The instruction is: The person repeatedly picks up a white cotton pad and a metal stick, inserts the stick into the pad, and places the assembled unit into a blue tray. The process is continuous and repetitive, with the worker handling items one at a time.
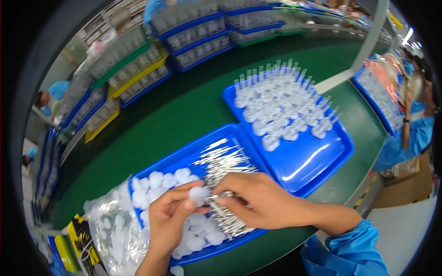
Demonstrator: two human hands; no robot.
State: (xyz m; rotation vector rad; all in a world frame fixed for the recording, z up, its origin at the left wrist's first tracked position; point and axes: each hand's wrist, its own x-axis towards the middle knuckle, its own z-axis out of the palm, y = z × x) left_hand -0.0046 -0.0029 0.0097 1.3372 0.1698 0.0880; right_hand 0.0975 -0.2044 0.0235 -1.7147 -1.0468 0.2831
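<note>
My left hand pinches a round white plastic piece between thumb and fingers. From the right, my right hand grips a thin silvery metal rod, its tip at or against the white piece; whether it is inserted I cannot make out. Both hands are over a blue tray. In its left side lie many loose round white pieces, and in its right side a heap of thin metal rods, partly covered by my right hand.
A second blue tray holds rows of white pieces with clear upright stems. A clear plastic bag of white pieces lies left, near yellow-and-black tools. Stacked trays line the green table's far side. A co-worker's blue sleeve is at right.
</note>
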